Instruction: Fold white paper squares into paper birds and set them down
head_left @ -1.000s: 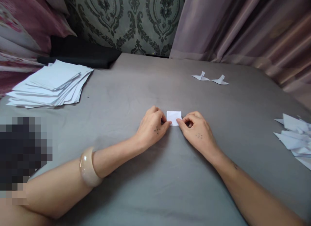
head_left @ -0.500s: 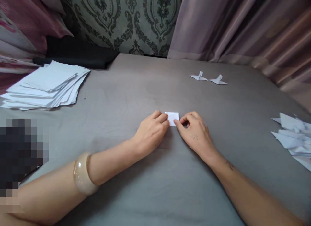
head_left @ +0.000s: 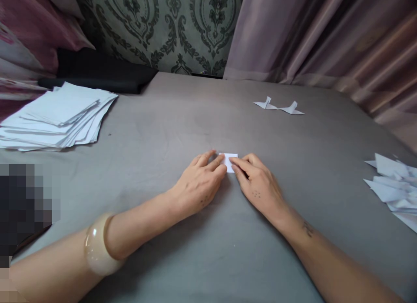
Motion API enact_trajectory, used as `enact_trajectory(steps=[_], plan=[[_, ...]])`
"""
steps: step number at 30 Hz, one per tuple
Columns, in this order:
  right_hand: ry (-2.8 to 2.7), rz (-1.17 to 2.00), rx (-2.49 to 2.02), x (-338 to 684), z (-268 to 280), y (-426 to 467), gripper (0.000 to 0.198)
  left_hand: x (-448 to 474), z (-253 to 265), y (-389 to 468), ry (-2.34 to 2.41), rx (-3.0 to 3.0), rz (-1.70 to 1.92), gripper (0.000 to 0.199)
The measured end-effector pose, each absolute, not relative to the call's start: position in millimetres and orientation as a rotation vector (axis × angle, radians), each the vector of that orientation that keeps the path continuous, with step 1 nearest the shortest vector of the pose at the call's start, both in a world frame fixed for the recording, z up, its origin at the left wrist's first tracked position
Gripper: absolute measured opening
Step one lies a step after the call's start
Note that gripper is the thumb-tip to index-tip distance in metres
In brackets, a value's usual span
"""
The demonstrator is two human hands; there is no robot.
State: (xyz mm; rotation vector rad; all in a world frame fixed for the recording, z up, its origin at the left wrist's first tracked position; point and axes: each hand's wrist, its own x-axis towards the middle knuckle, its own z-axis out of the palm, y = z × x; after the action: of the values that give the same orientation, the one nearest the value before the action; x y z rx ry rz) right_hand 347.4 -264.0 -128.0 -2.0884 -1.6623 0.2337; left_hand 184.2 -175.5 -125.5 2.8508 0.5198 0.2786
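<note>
A small white square of folded paper (head_left: 230, 164) lies on the grey cloth surface between my hands. My left hand (head_left: 198, 180) holds its left side, with a finger and the thumb on the paper and the other fingers stretched a little apart. On the right edge, my right hand (head_left: 257, 177) grips the paper between thumb and forefinger, the forefinger reaching over its top face. My fingertips cover parts of both sides. A pale bangle (head_left: 99, 246) is on my left forearm.
A stack of white paper sheets (head_left: 61, 116) lies at the left, before a folded black cloth (head_left: 97, 70). Two small folded paper birds (head_left: 265, 104) stand at the far right. A pile of folded white paper pieces (head_left: 395, 185) lies at the right edge. Curtains (head_left: 276, 33) hang behind.
My left fingers have spread and stretched further forward. My right forefinger has moved from the paper's edge onto its top face. The view has shifted slightly.
</note>
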Motion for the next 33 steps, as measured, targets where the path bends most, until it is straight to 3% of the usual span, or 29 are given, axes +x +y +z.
enact_trajectory(steps=[8,17,21,25,30,33], plan=[[-1.713,0.219,-2.184,348.9,-125.4,-262.6,0.036,181.2,-130.2,-164.6,0.529,2.772,0.354,0.019],[-1.77,0.275,-1.988,356.7,-122.0,-267.1,0.032,187.9,-123.8,-157.9,0.38,2.975,0.379,0.025],[-1.832,0.14,-1.964,356.9,-125.9,-268.9,0.023,188.8,-123.1,-158.2,0.362,3.026,0.368,0.031],[-2.025,-0.083,-1.977,351.7,-125.5,-269.0,0.031,188.3,-124.6,-156.9,0.429,2.987,0.437,0.033],[-1.86,-0.235,-1.783,346.9,-113.9,-267.4,0.024,189.6,-119.1,-161.3,0.606,2.476,0.705,0.025],[-1.505,-0.03,-1.674,349.3,-110.2,-269.1,0.029,191.3,-114.9,-165.7,0.739,1.848,0.694,0.024]])
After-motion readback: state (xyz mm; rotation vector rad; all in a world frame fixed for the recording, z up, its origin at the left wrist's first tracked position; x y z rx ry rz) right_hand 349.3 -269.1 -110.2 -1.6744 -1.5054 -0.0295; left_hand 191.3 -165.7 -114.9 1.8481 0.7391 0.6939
